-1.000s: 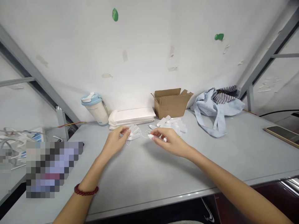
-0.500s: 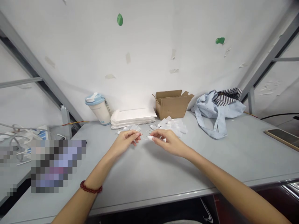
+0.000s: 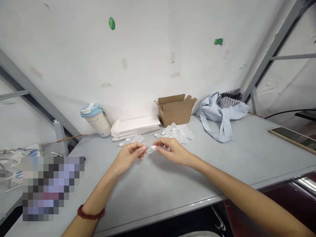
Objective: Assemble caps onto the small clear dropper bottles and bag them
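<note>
My right hand [image 3: 171, 150] pinches a small white plastic bottle with a thin needle-like tip [image 3: 153, 148], which points left. Close by on the left, my left hand [image 3: 132, 154] has thumb and forefinger pressed together at the end of that thin tip. Whatever lies between those left fingertips is too small to make out. Just behind my right hand is a pile of similar translucent white bottles [image 3: 181, 133] on the grey table [image 3: 158, 191]. A smaller group of clear and white pieces [image 3: 134, 140] lies behind my left hand.
Along the wall stand a blue-lidded cup [image 3: 96, 120], a stack of white padded envelopes [image 3: 135, 126] and an open cardboard box [image 3: 176, 110]. A light blue cloth bag [image 3: 221, 112] and a phone [image 3: 293, 138] are to the right. Cables [image 3: 14, 164] crowd the far left.
My hands have come closer together, and the bottle's tip now reaches my left fingertips. The view has turned slightly to the right.
</note>
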Motion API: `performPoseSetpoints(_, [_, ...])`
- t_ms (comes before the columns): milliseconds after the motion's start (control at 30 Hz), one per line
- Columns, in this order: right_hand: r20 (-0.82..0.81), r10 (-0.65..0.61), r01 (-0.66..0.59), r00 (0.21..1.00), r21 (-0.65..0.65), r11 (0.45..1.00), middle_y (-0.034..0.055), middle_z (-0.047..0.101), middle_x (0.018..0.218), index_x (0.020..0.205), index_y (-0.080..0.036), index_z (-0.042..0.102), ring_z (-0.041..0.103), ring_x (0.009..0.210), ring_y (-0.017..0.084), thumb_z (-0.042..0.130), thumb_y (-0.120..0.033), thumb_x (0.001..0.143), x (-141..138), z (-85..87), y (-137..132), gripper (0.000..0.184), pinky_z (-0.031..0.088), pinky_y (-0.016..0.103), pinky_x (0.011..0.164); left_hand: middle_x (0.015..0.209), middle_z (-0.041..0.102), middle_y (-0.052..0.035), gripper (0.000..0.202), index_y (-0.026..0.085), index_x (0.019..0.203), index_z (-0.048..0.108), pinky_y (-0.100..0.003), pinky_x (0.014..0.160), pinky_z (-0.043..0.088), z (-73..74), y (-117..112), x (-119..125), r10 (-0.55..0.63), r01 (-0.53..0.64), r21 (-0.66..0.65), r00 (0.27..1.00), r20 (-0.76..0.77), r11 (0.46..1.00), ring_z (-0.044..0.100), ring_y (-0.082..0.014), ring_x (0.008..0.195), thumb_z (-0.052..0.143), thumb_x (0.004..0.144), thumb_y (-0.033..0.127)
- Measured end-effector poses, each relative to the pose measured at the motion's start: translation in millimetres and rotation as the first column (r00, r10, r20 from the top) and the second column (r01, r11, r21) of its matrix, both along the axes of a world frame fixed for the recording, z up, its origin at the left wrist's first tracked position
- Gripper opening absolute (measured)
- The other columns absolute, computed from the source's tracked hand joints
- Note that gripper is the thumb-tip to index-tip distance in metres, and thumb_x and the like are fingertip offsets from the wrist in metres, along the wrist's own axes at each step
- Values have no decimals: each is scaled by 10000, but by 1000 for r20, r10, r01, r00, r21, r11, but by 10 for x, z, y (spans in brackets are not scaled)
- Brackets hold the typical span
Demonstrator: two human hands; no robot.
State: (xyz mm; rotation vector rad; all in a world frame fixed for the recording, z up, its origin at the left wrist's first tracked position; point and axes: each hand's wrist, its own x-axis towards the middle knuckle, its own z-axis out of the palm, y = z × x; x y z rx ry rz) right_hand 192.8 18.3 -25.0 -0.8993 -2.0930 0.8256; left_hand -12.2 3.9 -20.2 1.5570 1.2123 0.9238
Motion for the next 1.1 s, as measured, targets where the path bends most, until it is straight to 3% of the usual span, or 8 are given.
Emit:
performPoseSetpoints(833, [0,38,-38,999,4,999,32,659,856,923,-159,634,545,737,128,490,-186,851,-13,14,-23,164,383,221,582,742,583,-21,279,148,810,614,-267,602,460,21,-28,34,-90,93,-35,994,69,995,538,-125,629,590,787,425])
performPoseSetpoints(1100, [57,26,-28,998,32,999,33,657,823,930,-150,635,527,654,118,482,-195,862,-11,-2,-9,173,380,233,581,709,587,-11,249,153,794,624,-268,599,459,-33,-11,35,-64,65,24,998,-23,998,535,-120,591,563,800,395])
